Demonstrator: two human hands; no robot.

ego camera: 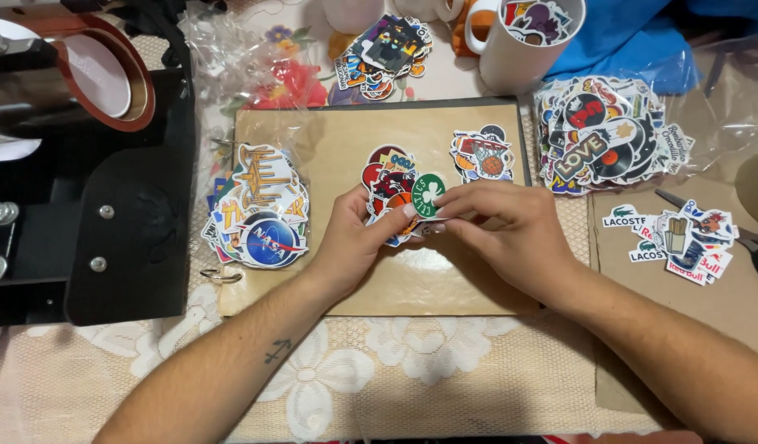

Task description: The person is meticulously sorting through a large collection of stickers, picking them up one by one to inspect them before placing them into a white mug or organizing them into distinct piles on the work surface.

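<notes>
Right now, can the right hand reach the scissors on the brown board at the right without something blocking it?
Probably yes: the right hand is nearest that side, and only flat stickers lie between it and the scissors.

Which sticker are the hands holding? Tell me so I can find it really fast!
Start at the tan board in the middle of the table. Just above its centre, the left hand and right hand meet over a small pile of stickers. Between their fingertips is the round green sticker, the only plain green circle there.
</notes>
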